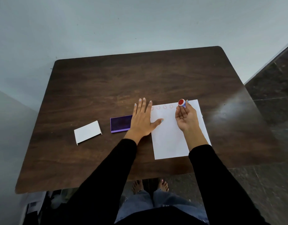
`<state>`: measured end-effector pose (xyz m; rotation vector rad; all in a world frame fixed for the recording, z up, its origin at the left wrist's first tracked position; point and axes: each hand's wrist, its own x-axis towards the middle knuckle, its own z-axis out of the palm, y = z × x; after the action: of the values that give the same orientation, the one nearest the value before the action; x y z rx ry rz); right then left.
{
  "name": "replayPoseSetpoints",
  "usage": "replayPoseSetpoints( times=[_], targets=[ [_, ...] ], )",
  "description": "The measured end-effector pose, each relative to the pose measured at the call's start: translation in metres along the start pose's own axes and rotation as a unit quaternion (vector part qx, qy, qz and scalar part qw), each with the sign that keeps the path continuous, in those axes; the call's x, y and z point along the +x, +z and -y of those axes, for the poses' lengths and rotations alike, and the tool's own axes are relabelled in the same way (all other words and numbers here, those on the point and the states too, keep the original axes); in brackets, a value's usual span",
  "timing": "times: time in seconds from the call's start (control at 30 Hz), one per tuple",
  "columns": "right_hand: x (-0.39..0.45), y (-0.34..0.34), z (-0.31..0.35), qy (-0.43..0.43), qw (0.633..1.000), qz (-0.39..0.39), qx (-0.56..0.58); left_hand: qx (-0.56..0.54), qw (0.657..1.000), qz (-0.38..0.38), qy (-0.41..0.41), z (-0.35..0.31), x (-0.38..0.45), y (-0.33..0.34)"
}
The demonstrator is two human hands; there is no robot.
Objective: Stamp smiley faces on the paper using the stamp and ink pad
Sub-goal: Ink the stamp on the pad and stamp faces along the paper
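Two hands: left (142, 120) flat, splayed on paper (169, 137); right (186, 116) pinching raised stamp (182, 102).

A plain room indoors, most likely in a home, though the exact kind cannot be told. A dark wooden table (156, 75) with rounded corners stands against a bare pale wall (107, 25) on dark polished stone floor tiles (270, 88), and the person's bare feet (137, 185) show beneath the table edge.

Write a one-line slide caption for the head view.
Right hand holds the red-faced stamp above the paper beside a row of smileys; left hand steadies the sheet.
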<state>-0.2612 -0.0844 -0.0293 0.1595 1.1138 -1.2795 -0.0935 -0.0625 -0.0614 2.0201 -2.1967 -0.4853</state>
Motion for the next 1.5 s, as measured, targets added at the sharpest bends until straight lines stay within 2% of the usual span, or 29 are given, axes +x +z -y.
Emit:
replayPoseSetpoints(
  times=[0.13, 0.27, 0.43, 0.5, 0.6, 0.67, 0.73, 0.8, 0.9, 0.97, 1.2, 1.5],
  targets=[
    [0.008, -0.008, 0.01, 0.043, 0.997, 0.017, 0.067, -0.002, 0.998, 0.067, 0.014, 0.005, 0.03, -0.004],
    [0.016, -0.009, 0.014, 0.067, 0.996, 0.014, 0.052, -0.001, 0.994, 0.107, 0.012, 0.009, 0.048, 0.0],
    [0.02, -0.007, 0.012, 0.07, 0.997, -0.004, 0.032, -0.077, 0.986, 0.122, -0.083, 0.007, 0.073, 0.001],
    [0.021, -0.008, 0.011, 0.068, 0.997, -0.011, 0.024, -0.066, 0.983, 0.131, -0.109, 0.008, 0.08, 0.002],
    [0.024, -0.008, 0.012, 0.025, 0.999, -0.019, -0.022, -0.056, 0.983, 0.136, -0.106, 0.009, 0.082, 0.005],
    [0.031, -0.007, 0.012, -0.079, 0.992, -0.036, -0.089, -0.059, 0.984, 0.135, -0.098, 0.01, 0.082, 0.006],
    [0.037, -0.005, 0.008, -0.208, 0.962, -0.034, -0.177, -0.057, 0.985, 0.136, -0.094, 0.01, 0.082, 0.006],
    [0.043, -0.007, 0.002, -0.308, 0.911, -0.04, -0.272, -0.052, 0.985, 0.134, -0.096, 0.01, 0.082, 0.005],
    [0.049, -0.015, -0.009, -0.401, 0.843, -0.072, -0.351, -0.054, 0.986, 0.128, -0.097, 0.01, 0.083, 0.005],
    [0.051, -0.019, -0.015, -0.443, 0.805, -0.067, -0.388, -0.059, 0.986, 0.12, -0.098, 0.01, 0.084, 0.005],
    [0.054, -0.026, -0.019, -0.497, 0.733, -0.028, -0.464, -0.043, 0.987, 0.112, -0.108, 0.008, 0.084, 0.007],
    [0.051, -0.023, -0.021, -0.491, 0.714, -0.023, -0.499, -0.038, 0.987, 0.112, -0.106, 0.006, 0.082, 0.003]
  ],
)
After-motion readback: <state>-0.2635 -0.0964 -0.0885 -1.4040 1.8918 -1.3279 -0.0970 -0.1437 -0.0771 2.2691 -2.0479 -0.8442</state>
